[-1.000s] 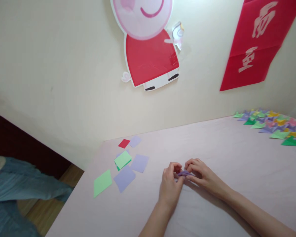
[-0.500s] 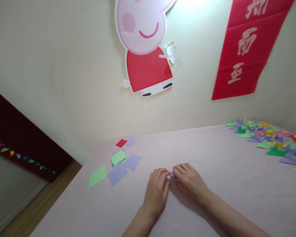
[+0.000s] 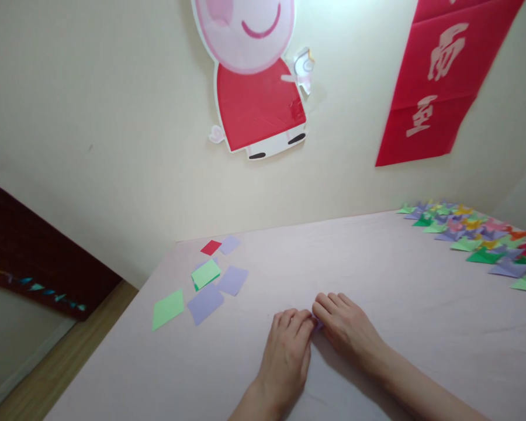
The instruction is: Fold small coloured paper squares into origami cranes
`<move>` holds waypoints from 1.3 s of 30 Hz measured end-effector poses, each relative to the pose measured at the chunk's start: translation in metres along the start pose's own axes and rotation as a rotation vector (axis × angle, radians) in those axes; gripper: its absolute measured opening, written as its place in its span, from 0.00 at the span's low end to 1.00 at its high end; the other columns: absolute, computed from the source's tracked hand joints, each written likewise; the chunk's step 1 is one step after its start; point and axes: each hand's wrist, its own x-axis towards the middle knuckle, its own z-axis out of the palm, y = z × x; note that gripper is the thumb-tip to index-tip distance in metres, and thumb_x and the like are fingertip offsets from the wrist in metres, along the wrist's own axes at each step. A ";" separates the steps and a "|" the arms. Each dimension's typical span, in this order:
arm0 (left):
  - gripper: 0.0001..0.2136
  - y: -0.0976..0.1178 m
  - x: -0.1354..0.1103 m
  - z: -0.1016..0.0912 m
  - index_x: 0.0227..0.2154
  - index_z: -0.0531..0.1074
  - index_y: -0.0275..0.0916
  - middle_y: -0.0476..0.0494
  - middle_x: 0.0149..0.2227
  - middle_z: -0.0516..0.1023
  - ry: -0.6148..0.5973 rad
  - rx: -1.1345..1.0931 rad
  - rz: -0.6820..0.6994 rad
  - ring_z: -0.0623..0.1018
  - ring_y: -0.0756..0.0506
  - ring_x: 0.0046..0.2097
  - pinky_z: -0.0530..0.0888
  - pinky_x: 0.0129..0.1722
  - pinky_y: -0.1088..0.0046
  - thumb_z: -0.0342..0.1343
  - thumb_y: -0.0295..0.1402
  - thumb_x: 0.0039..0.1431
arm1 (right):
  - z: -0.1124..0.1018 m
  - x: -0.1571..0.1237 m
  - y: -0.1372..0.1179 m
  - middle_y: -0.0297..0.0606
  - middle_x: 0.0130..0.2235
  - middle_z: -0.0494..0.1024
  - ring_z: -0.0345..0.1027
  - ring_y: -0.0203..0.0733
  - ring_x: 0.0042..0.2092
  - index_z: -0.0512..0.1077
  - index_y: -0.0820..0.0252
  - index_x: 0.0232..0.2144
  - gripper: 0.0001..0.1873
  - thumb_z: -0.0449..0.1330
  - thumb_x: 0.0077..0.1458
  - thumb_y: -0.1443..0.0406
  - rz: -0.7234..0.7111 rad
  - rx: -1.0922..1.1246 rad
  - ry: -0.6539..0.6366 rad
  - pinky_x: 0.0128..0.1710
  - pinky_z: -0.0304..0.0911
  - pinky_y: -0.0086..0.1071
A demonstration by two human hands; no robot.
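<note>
Between my two hands a small piece of purple paper shows, mostly covered by the fingers; its shape cannot be made out. My left hand has its fingers bent together, the tips at the paper's left side. From the right, my right hand pinches the paper with curled fingers. Both hands rest low over the pale pink table cover.
Loose paper squares lie at the left: a light green sheet, purple sheets, a red one. Several rows of folded paper pieces stand at the right. A wall with a pig cutout and red banner rises behind.
My left hand has moved right, closing the gap to my right hand, and now covers more of the purple paper. The view has tilted slightly downward.
</note>
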 end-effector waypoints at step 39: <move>0.18 0.004 -0.020 0.027 0.45 0.74 0.36 0.42 0.42 0.77 0.214 0.340 0.134 0.71 0.44 0.43 0.66 0.44 0.67 0.39 0.22 0.65 | -0.014 0.004 0.012 0.35 0.30 0.72 0.63 0.43 0.35 0.67 0.56 0.24 0.09 0.58 0.54 0.73 0.370 0.535 -0.320 0.36 0.59 0.37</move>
